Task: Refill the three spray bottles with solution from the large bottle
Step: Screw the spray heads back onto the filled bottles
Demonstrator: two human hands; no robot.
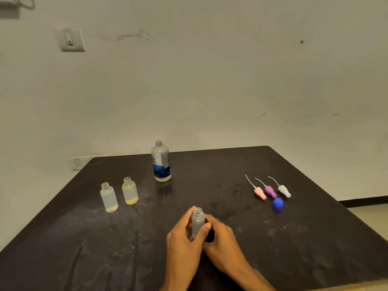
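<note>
Dark matte tabletop point(84, 238), contents listed left to right. Small clear plastic spray bottle point(109, 198), uncapped, upright, left of centre — a shallow pale layer of liquid at its base. Second small clear plastic bottle point(130, 191), just beside and slightly farther, uncapped, upright, a thin yellowish layer at the bottom. Large clear bottle with blue-and-white label point(160, 161), far centre, cap off, upright; a low band of pale solution shows under the label, the rest hidden by it. Third small frosted bottle point(198, 221), near centre, uncapped, upright, held between both hands; contents cannot be told. Left hand point(184, 234) wraps its left side, fingers curled round the body; right hand point(220, 234) closes on the right side, thumb laid across the front. Right of centre, well apart from the bottles: pink spray head point(260, 193), purple spray head point(270, 191) and white spray head point(284, 191), each lying flat with its dip tube pointing far-left; round blue cap point(277, 203) just near of them. Step judged: all tops removed, filling barely begun or not begun. Next move likely calls for one hand to free itself, fetch the large bottle, and pour steadily into a narrow neck — spill risk is real.
</note>
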